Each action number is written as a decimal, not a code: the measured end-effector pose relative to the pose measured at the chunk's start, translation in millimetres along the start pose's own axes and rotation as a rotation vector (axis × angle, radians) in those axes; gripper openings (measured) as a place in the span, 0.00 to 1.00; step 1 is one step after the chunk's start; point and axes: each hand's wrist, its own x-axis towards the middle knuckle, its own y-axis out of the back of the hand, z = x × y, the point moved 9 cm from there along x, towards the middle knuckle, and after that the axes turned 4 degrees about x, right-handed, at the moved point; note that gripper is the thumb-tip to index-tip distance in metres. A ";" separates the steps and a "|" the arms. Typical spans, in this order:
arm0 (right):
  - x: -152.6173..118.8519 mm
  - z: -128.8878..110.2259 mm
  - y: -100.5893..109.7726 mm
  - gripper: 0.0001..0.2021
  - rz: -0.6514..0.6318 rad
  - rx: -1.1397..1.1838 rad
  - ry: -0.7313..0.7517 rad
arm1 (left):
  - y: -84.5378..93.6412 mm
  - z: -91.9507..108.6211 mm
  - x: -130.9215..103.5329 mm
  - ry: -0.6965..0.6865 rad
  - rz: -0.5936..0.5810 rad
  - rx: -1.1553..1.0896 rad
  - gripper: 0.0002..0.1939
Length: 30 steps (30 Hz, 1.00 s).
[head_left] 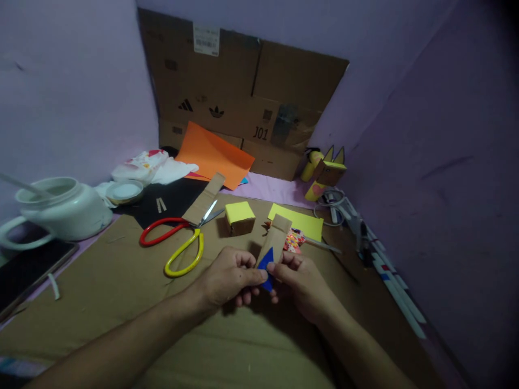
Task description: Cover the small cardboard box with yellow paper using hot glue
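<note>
My left hand (233,275) and my right hand (302,278) meet over the cardboard mat. Between them is a narrow cardboard strip (278,232), tilted away from me, with a blue paper piece (266,261) lying on its lower end. Both thumbs press on the blue paper, and the other fingers curl beneath, partly hidden. A small cardboard box with a yellow top (239,212) stands beyond my left hand. Scissors with one red and one yellow handle (184,253) lie open to its left. Behind the strip are yellow paper (302,220) and a patterned piece (294,241).
A white pot (77,210) and a dark phone (32,270) are at the left. Orange paper (217,154) leans near the upright cardboard (243,81). A yellow box figure (330,172) stands back right, with white strips (395,289) along the right wall.
</note>
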 end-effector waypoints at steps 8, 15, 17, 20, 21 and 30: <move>-7.1 -10.3 -0.8 0.12 0.040 -0.008 0.116 | 4.8 2.9 -3.2 -0.081 0.038 0.034 0.08; -7.7 -5.5 2.3 0.12 0.095 0.078 0.063 | 1.8 11.5 -5.3 -0.132 0.031 0.110 0.09; -7.4 -4.0 -1.3 0.12 0.063 0.121 0.023 | 2.7 15.8 -6.3 -0.171 0.041 0.155 0.09; -8.0 -2.9 -3.2 0.11 0.047 0.182 -0.026 | 6.4 22.5 -7.7 -0.256 0.081 0.252 0.09; -8.3 -2.2 -2.7 0.12 0.051 0.199 -0.043 | 7.9 23.6 -7.7 -0.275 0.099 0.282 0.08; -11.0 -0.2 1.7 0.12 0.115 0.252 -0.091 | 9.5 22.0 -5.5 -0.255 0.122 0.334 0.08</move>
